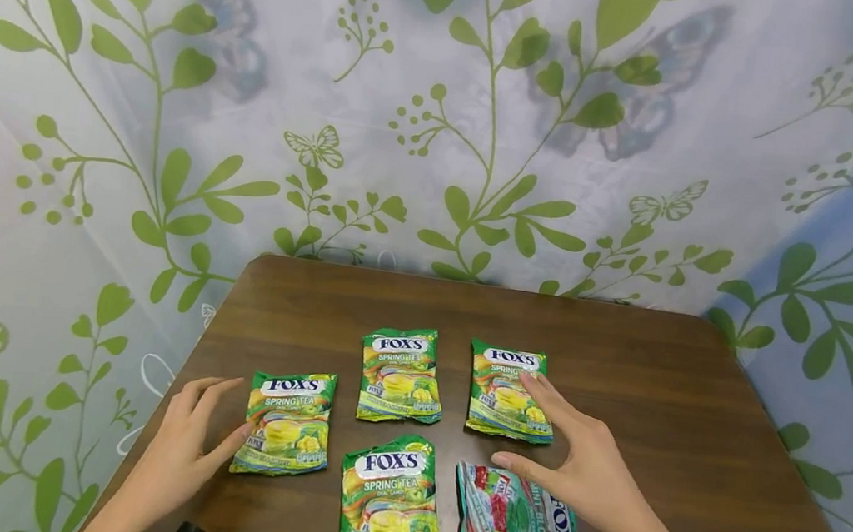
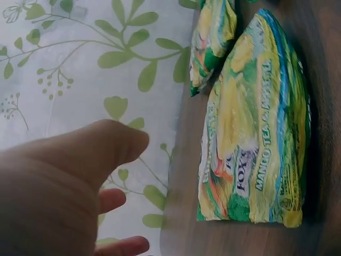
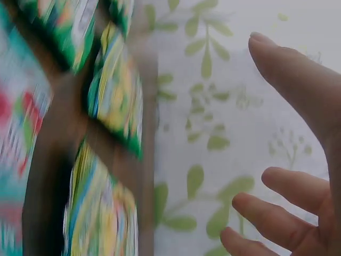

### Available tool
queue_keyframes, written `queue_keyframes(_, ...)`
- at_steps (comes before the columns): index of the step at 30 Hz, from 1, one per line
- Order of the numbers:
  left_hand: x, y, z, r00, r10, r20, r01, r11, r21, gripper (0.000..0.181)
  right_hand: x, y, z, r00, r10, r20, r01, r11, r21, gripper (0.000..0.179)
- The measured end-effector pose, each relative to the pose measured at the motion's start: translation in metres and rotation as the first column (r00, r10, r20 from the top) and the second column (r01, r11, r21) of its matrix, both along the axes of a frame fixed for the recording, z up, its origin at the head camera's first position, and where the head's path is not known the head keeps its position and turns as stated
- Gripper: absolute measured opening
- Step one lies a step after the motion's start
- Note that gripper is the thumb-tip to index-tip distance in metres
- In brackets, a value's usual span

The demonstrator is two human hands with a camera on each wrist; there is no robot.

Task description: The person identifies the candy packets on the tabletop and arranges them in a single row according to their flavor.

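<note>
Nearest to my left hand (image 1: 183,443) is a green FOX'S Spring Tea candy bag (image 1: 284,426) at the left. The thumb tip overlaps the bag's left edge in the head view, but the left wrist view shows the thumb (image 2: 117,141) apart from the candy bag (image 2: 245,160). My right hand (image 1: 591,463) hovers with fingers spread, holding nothing. Its fingers reach over the upper right green candy bag (image 1: 499,389). Below its thumb lies a red and teal candy bag (image 1: 505,514), turned sideways and partly hidden by the wrist.
Two more green Spring Tea bags lie in the middle column, one farther back (image 1: 401,377) and one nearer (image 1: 391,497), cut off by the frame. All rest on a brown wooden table (image 1: 658,376). A leaf-patterned curtain (image 1: 378,112) hangs behind the table's back edge.
</note>
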State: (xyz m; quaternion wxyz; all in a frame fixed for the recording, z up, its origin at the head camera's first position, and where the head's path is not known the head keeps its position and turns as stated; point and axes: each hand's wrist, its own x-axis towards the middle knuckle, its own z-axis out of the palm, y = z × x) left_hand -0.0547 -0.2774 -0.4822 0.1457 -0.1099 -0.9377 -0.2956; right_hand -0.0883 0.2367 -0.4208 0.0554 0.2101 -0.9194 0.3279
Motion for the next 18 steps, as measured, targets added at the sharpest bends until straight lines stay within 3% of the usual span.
queue_keyframes(5, 0.0, 0.0, 0.001, 0.999, -0.021, 0.044, 0.02, 0.999, 0.025, 0.069, -0.008, -0.028, 0.002, 0.995, 0.076, 0.063, -0.069, 0.993, -0.099, 0.094)
queue_keyframes(11, 0.0, -0.002, 0.004, 0.993, -0.021, 0.113, 0.016, 0.999, 0.044, 0.072, -0.015, -0.057, 0.003, 0.986, 0.118, 0.119, -0.097, 0.98, -0.171, 0.094)
queue_keyframes(14, 0.0, -0.002, 0.005, 0.987, -0.033, 0.157, 0.022, 0.997, 0.072, 0.071, -0.02, -0.072, 0.002, 0.965, 0.159, 0.206, -0.098, 0.955, -0.28, 0.09)
queue_keyframes(18, -0.002, -0.001, 0.005, 0.976, -0.056, 0.21, 0.034, 0.994, 0.104, 0.07, -0.027, -0.093, -0.003, 0.934, 0.221, 0.28, -0.087, 0.902, -0.423, 0.084)
